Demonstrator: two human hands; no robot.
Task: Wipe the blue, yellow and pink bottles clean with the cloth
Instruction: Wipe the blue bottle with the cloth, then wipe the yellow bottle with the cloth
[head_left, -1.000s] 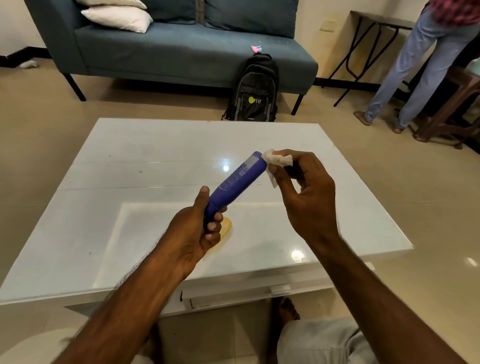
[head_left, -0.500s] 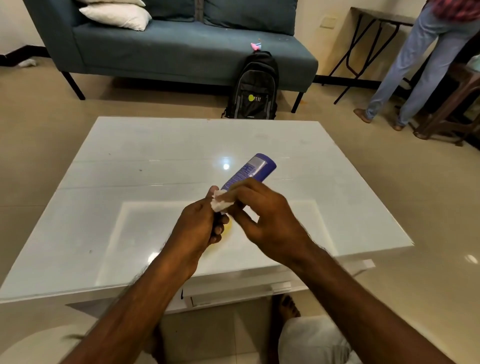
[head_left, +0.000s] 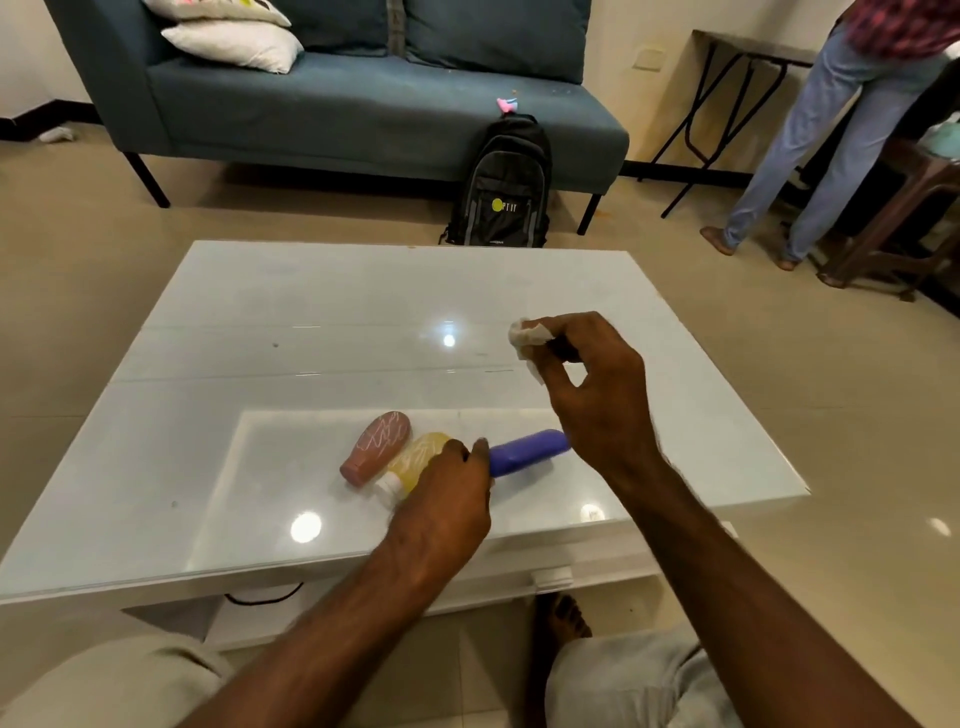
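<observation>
The blue bottle lies on its side low on the white glass table, and my left hand grips its near end. Left of it lie the yellow bottle and the pink bottle, side by side and touching; my left hand covers part of the yellow one. My right hand hovers above the blue bottle's far end and pinches a small crumpled white cloth between thumb and fingers.
A blue sofa with pillows stands beyond the table, with a black backpack leaning on it. A person stands at the far right by a dark folding table and wooden furniture. My knees are under the table's near edge.
My left hand has lowered the blue bottle from a raised tilt down to the table beside the other bottles. My right hand has lifted away from it with the cloth.
</observation>
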